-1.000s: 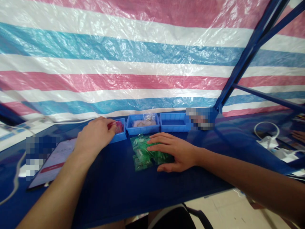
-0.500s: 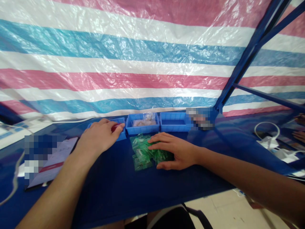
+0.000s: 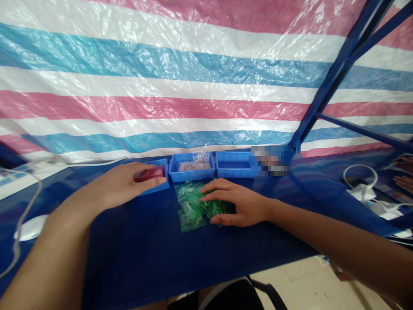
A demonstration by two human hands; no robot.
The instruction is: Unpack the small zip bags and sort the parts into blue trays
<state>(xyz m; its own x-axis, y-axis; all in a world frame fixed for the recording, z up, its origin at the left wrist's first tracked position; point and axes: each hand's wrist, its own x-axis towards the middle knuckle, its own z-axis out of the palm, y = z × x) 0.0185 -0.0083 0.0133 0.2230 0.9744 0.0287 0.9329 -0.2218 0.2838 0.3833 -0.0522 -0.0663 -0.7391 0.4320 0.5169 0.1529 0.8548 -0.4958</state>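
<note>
My left hand (image 3: 129, 183) reaches over the left blue bin (image 3: 163, 186), its thumb and fingers apart around a red item (image 3: 150, 174) in that bin; whether it grips the item I cannot tell. My right hand (image 3: 237, 201) rests with spread fingers on the right side of a pile of green plastic packets (image 3: 192, 206) on the blue table. Behind the pile stands the middle blue bin (image 3: 192, 175), which holds pale packets and a clear bag (image 3: 200, 157). Beside it on the right is another blue bin (image 3: 235, 173) with its blue floor showing.
A white oval object (image 3: 31, 228) and a white cable (image 3: 21, 219) lie at the left. White papers or packaging (image 3: 387, 209) sit at the right, near another person's hand (image 3: 403, 183). A blue metal frame (image 3: 322, 97) and striped sheet (image 3: 193, 107) rise behind.
My left hand has shifted left and turned, showing more of the red item. The tablet-like object at the left is no longer visible. My right hand has barely moved.
</note>
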